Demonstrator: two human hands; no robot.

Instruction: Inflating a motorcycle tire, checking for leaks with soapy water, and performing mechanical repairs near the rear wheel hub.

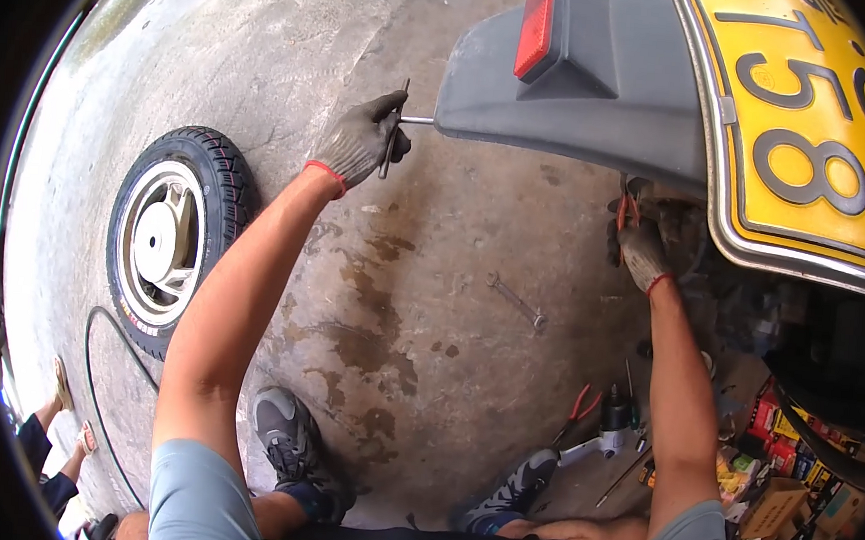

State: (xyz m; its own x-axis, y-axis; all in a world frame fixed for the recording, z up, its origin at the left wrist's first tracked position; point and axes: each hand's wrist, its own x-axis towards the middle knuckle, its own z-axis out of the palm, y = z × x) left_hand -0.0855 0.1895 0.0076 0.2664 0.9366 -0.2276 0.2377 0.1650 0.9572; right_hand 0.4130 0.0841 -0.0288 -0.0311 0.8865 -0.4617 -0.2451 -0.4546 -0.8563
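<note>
My left hand [354, 140], in a grey glove with a red cuff, is closed around the crossbar of a T-handle wrench [419, 120]. The wrench's shaft reaches the left edge of a grey plastic rear mudguard [594, 116], where its tip is hidden. Beneath the mudguard, my gloved right hand [644, 255] grips red-handled pliers [626, 213]. The jaws of these pliers go out of sight behind the mudguard's lower edge. A red reflector [536, 26] sits on the mudguard, and a yellow number plate [733, 60] is mounted to its right.
A wheel with a tyre [232, 191] lies on the concrete at left, near a black hose [94, 372]. A spanner [517, 302] rests mid-floor. Red-handled pliers [578, 416] and a dark power tool [616, 410] lie lower right, beside piled boxes [774, 509]. Another person's legs [50, 409] show far left.
</note>
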